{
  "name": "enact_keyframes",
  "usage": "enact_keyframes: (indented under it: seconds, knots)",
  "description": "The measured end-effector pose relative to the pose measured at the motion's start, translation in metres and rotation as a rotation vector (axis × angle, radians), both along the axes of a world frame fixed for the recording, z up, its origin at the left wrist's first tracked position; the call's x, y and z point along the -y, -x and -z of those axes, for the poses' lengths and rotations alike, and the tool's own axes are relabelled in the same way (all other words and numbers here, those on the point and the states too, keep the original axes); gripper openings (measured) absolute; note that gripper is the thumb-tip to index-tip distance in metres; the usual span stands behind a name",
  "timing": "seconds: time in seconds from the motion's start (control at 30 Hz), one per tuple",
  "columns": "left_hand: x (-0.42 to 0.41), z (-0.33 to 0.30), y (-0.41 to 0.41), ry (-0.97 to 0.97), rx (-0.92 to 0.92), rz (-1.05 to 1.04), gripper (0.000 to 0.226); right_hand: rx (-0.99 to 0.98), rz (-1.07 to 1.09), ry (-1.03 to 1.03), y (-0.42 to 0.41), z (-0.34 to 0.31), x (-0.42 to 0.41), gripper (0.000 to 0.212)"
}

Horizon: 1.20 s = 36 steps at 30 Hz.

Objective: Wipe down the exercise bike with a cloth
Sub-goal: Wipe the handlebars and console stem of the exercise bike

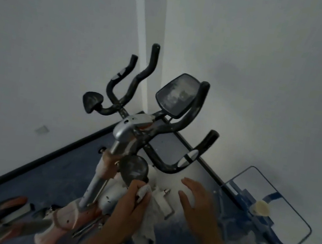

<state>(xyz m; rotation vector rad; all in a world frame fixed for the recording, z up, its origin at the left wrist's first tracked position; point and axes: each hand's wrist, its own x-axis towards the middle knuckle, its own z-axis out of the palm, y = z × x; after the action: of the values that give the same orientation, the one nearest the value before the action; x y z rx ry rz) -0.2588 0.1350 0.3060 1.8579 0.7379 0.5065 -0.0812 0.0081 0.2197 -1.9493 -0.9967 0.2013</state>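
Two pale grey walls [63,44] meet in a corner, with a dark skirting strip running along the foot of each, and a mottled blue floor [47,178] spreads below them. In that corner stands the exercise bike [127,131], a silver-and-salmon frame carrying black curved handlebars [178,124], a dark rounded console screen [177,95] and a black round knob [133,168] on the stem. To the right, against the wall, sits a blue-framed piece of equipment with clear panels [269,202]; what it is I cannot make out, as that side is blurred.

The left hand [132,207] is curled round a crumpled white cloth [150,216], gripping it just below the knob, where the stem joins the frame; loose folds of the cloth hang beneath the hand. The right hand [196,202] hovers beside it with its fingers relaxed and spread, grasping nothing, near the lower loop of the handlebars.

The step in hand looks to be wiping the stem and knob area. Dust shows on the console and bars above, so much of the bike seems left to do. The next move likely calls for rubbing the cloth around the knob, then working upward to the bars, with the free hand steadying the frame.
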Motion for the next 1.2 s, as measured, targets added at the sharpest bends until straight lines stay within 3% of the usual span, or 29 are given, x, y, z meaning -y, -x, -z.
enact_keyframes:
  seconds: [0.27, 0.33, 0.53, 0.7, 0.87, 1.1, 1.2]
  knots:
    - [-0.08, 0.026, 0.062, 0.004, -0.091, -0.028, 0.018, 0.557, 0.016, 0.075, -0.033, -0.016, -0.06, 0.04]
    - [-0.097, 0.039, 0.066, -0.07, -0.107, -0.011, 0.02, 0.564, -0.001, 0.118, -0.041, -0.012, -0.064, 0.049]
    - [-0.105, 0.052, 0.035, -0.219, -0.02, 0.086, 0.029, 0.569, 0.012, 0.101, -0.035, 0.002, -0.07, 0.049]
    - [-0.097, 0.071, 0.023, -0.405, -0.046, 0.3, 0.034, 0.575, 0.031, 0.089, -0.035, 0.006, -0.075, 0.049]
    - [-0.093, 0.083, 0.04, -0.355, -0.102, 0.148, 0.031, 0.602, -0.005, 0.076, -0.041, 0.008, -0.07, 0.047]
    - [-0.071, 0.069, -0.003, -0.241, -0.052, -0.001, 0.018, 0.605, -0.071, 0.085, -0.049, 0.011, -0.065, 0.048]
    - [-0.067, 0.074, 0.013, -0.24, -0.068, -0.018, 0.027, 0.571, -0.074, 0.036, -0.05, 0.014, -0.066, 0.048]
